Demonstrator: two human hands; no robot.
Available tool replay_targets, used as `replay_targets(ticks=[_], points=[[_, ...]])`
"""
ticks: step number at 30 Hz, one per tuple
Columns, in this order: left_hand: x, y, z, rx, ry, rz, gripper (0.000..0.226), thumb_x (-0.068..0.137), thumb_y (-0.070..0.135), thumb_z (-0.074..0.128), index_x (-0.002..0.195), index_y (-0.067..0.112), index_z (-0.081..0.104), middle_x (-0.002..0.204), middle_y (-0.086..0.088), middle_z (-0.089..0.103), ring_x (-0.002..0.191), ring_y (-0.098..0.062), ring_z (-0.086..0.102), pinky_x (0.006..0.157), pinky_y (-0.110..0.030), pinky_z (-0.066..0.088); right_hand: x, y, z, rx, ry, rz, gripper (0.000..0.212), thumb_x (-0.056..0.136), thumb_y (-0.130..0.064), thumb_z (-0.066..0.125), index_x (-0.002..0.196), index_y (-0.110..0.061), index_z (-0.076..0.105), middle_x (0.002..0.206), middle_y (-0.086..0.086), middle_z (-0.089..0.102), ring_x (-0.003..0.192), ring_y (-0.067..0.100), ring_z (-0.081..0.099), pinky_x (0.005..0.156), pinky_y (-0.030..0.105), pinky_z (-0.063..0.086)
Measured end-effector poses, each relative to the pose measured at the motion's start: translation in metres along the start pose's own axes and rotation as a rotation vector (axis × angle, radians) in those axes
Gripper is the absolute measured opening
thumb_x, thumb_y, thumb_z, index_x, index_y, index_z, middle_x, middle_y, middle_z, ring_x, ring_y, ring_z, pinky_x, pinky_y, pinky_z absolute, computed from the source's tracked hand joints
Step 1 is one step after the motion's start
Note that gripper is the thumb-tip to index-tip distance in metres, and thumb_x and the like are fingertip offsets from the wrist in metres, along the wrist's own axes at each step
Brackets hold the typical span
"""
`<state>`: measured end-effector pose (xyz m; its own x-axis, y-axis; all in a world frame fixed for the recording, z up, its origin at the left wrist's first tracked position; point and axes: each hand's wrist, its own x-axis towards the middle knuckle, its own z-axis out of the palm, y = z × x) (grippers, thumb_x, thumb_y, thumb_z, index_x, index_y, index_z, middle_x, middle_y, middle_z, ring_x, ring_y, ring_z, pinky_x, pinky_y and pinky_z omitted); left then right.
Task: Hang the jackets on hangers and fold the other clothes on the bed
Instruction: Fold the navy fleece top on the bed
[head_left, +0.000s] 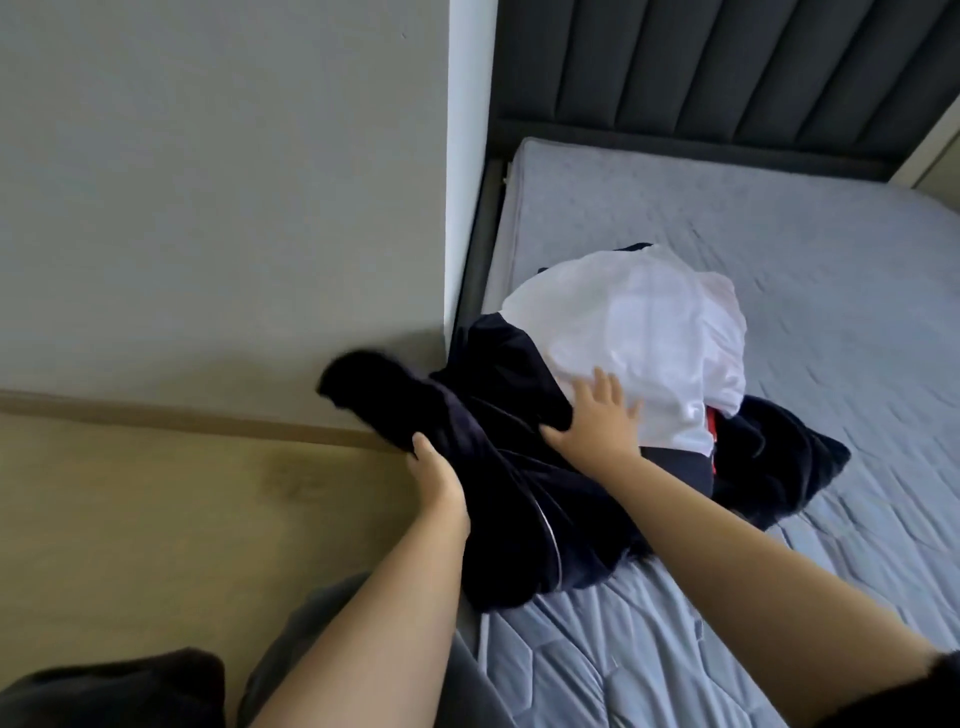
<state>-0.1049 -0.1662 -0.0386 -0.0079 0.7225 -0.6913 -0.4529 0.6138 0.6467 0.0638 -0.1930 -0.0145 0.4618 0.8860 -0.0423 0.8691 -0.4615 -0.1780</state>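
A pile of clothes lies at the left edge of the bed (831, 249). A dark navy garment (509, 509) with thin light piping is bunched and partly lifted off the mattress edge, one end hanging out over the floor. My left hand (439, 483) grips this garment from the left side. My right hand (597, 415) lies with fingers spread where the navy cloth meets a white garment (649, 332) on top of the pile. A bit of red cloth (711, 421) shows beneath the white one. More dark fabric (769, 457) spreads to the right.
A grey wall (208, 208) stands close on the left, with a wooden floor (156, 519) below it. A dark padded headboard (727, 67) runs along the far end of the bed. The quilted grey-blue mattress stretches to the right.
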Motion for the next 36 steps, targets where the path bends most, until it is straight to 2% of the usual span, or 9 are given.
replay_targets(ticks=[3,5,9,15,19,22,25,32,36], points=[[0.0,-0.007,0.004,0.596,0.117,0.545,0.07,0.095,0.039,0.047,0.151,0.017,0.012,0.157,-0.012,0.013,0.143,-0.027,0.019,0.112,-0.038,0.018,-0.008,0.049,0.018,-0.009,-0.11,0.224,0.105,0.073,-0.043,0.07,0.148,-0.03,-0.002,0.156,0.006,-0.009,0.144,0.029,0.005,0.103,0.056,0.03],[0.003,-0.02,0.005,1.067,-0.018,0.775,0.075,0.09,0.044,0.053,0.151,0.026,0.013,0.159,-0.005,0.003,0.145,-0.022,0.005,0.114,-0.044,0.013,-0.009,0.064,0.023,0.137,-0.073,0.337,0.105,0.075,-0.025,0.069,0.148,-0.031,-0.007,0.148,0.013,0.016,0.127,0.033,0.036,0.082,0.041,0.045],[0.014,-0.041,0.009,1.61,-0.314,0.813,0.082,0.084,0.062,0.048,0.149,0.037,0.005,0.159,0.008,-0.008,0.144,-0.017,-0.015,0.113,-0.055,0.001,0.003,0.062,0.027,0.228,-0.004,0.385,0.072,0.083,-0.007,0.05,0.144,-0.025,0.017,0.115,0.014,0.053,0.095,0.032,0.053,0.08,0.037,0.037],[0.038,-0.047,0.027,1.719,-0.309,0.815,0.085,0.08,0.064,0.053,0.149,0.031,0.015,0.159,0.005,0.002,0.145,-0.018,-0.009,0.112,-0.058,0.007,0.051,0.012,-0.011,0.817,-0.155,0.525,0.034,0.093,-0.008,0.047,0.122,0.007,0.053,0.122,0.022,0.058,0.117,0.035,0.054,0.084,0.032,0.043],[0.049,-0.051,0.035,1.721,-0.235,0.812,0.073,0.085,0.061,0.046,0.147,0.029,0.025,0.159,0.006,0.005,0.145,-0.018,-0.01,0.111,-0.061,0.008,0.114,-0.044,-0.097,0.762,0.214,0.075,0.034,0.085,-0.011,0.047,0.111,0.0,0.066,0.111,0.017,0.066,0.107,0.023,0.059,0.084,0.025,0.041],[0.057,-0.048,0.038,1.694,-0.2,0.84,0.07,0.086,0.057,0.047,0.147,0.03,0.024,0.159,0.006,0.004,0.145,-0.017,-0.01,0.111,-0.06,0.009,0.15,-0.085,-0.151,0.818,0.278,-0.214,0.058,0.085,-0.022,0.06,0.139,-0.012,0.044,0.129,0.006,0.058,0.117,0.015,0.053,0.079,0.006,0.033],[0.061,-0.046,0.042,1.663,-0.19,0.835,0.068,0.088,0.053,0.047,0.147,0.031,0.023,0.159,0.006,0.002,0.145,-0.016,-0.01,0.111,-0.058,0.008,0.164,-0.077,-0.131,0.877,0.131,-0.13,0.094,0.082,-0.043,0.067,0.151,-0.017,0.008,0.152,0.007,0.032,0.137,0.019,0.034,0.098,0.019,0.029],[0.068,-0.045,0.046,1.668,-0.197,0.838,0.07,0.087,0.05,0.049,0.148,0.031,0.02,0.159,0.005,0.002,0.145,-0.017,-0.01,0.113,-0.056,0.008,0.102,0.008,0.013,0.007,-0.233,0.005,0.112,0.067,-0.054,0.072,0.149,-0.037,-0.003,0.158,0.004,-0.002,0.145,0.024,0.0,0.108,0.063,0.013],[0.068,-0.044,0.044,1.633,-0.219,0.884,0.073,0.086,0.055,0.05,0.148,0.032,0.019,0.159,0.004,0.001,0.145,-0.018,-0.01,0.111,-0.059,0.009,0.077,0.029,0.034,-0.134,0.067,-0.029,0.096,0.075,-0.021,0.066,0.15,-0.029,0.005,0.136,0.007,0.034,0.128,0.027,0.032,0.092,0.048,0.038]])
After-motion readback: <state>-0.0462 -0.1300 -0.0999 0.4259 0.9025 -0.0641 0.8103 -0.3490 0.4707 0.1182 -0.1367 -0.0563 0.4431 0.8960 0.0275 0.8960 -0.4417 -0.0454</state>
